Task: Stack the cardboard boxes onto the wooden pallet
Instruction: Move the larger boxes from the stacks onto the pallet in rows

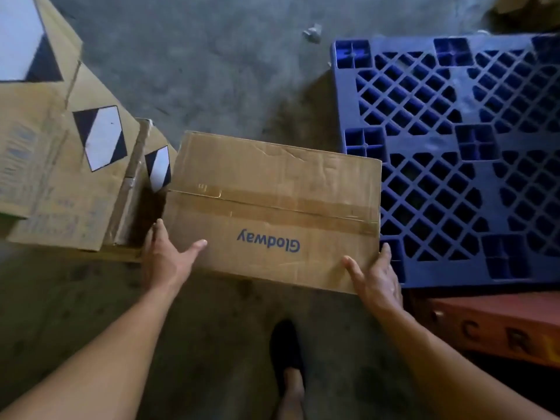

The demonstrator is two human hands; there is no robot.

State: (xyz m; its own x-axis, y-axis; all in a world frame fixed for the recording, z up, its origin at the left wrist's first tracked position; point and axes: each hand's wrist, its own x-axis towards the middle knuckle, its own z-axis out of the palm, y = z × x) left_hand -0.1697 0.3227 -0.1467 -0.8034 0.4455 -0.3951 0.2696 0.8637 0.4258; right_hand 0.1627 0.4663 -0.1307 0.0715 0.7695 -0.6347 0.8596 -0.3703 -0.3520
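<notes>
A taped brown cardboard box [272, 204] printed "Glodway" is held in front of me, between my two hands. My left hand [165, 256] grips its near left corner, thumb on top and fingers down the side. My right hand [375, 274] grips the near right corner the same way. The pallet [454, 153] to the right is a blue plastic lattice lying on the floor, with nothing on the part I see. The box's right edge overlaps the pallet's left edge in the view.
More cardboard boxes [60, 165] with black-and-white diamond labels are stacked at the left. An orange-red block with letters [500, 325] lies near the pallet's front edge. My foot [288, 368] stands on the grey concrete floor [197, 71]. A small crumpled scrap [312, 33] lies farther away.
</notes>
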